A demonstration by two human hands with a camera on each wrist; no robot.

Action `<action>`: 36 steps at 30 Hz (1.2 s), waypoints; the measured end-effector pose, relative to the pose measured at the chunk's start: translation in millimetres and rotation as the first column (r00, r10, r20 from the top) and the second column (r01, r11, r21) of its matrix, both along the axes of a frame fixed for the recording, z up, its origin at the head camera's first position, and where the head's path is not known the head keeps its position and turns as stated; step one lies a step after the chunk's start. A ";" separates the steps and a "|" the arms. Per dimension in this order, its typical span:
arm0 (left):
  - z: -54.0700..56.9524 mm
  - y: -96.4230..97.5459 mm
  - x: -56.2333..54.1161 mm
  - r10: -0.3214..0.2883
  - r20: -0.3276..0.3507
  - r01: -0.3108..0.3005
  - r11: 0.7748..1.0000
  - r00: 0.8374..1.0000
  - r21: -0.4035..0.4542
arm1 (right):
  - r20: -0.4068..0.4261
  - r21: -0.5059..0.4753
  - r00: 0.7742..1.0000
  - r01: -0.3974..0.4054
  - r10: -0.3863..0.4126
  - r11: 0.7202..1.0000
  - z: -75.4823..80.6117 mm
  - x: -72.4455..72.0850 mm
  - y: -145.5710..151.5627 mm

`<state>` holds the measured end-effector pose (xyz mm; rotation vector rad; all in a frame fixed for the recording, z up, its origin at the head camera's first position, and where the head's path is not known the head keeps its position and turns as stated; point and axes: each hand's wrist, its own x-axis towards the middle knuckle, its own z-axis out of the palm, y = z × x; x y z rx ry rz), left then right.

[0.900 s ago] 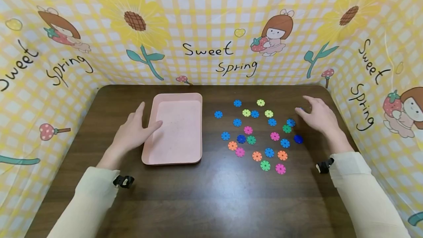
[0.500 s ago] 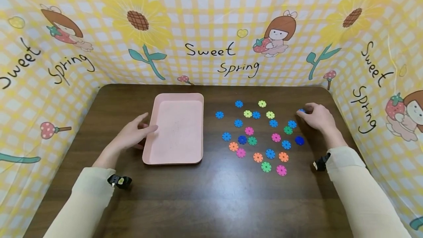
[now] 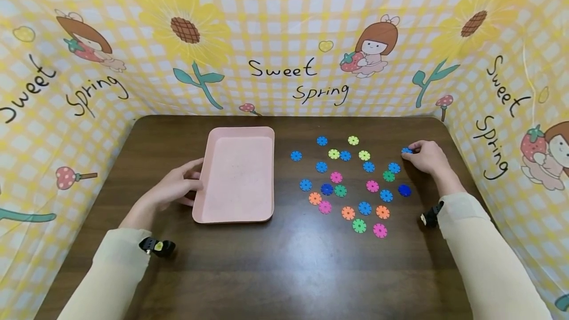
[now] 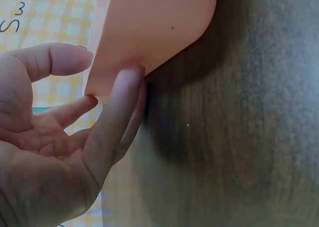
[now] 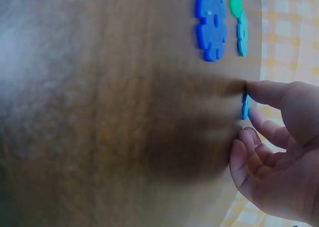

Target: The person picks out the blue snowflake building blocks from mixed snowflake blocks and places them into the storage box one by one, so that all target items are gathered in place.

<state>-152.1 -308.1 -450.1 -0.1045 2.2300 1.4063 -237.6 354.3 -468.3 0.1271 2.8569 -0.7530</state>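
Note:
At the left, my left hand [image 3: 175, 186] holds the near left side of a pink rectangular tray [image 3: 195, 214]. In the left wrist view the thumb meets the tray's rim, and other fingers lie against its outer wall. Over at the far right, my right hand [image 3: 428, 157] has thumb and fingertips on a blue notched plastic snowflake disc [image 3: 406, 151]. The right wrist view shows this blue disc [image 5: 245, 106] edge-on between thumb and finger, low over the tabletop. Nearest to that hand lie another blue disc [image 3: 393, 168] and a green disc [image 3: 388, 176].
Several more snowflake discs lie flat and scattered right of the tray, including a dark blue one [image 3: 404, 190], a pink one [image 3: 380, 230], an orange one [image 3: 348, 213] and a yellow one [image 3: 353, 140]. A checked cloth [image 3: 275, 23] walls the brown table [image 3: 284, 270] at back and sides.
My left hand has come down from over the tray's left edge to its outer side and taken hold there. The right hand has lowered onto the far right blue disc and pinched it.

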 end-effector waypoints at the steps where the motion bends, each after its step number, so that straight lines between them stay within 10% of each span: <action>1: -0.7 -0.4 0.6 0.002 0.004 -0.002 1.000 1.000 0.009 | 0.008 -0.004 1.000 0.002 -0.002 1.000 0.0 -0.3 0.4; 28: -4.9 -1.6 4.3 0.025 -0.017 -0.024 0.997 1.000 0.076 | -0.147 -0.116 0.985 0.070 -0.087 0.991 4.3 14.7 4.7; 36: -5.0 3.2 3.4 0.013 -0.019 -0.011 0.997 1.000 0.077 | -0.189 -0.157 0.982 -0.024 -0.006 0.987 21.0 22.3 -19.8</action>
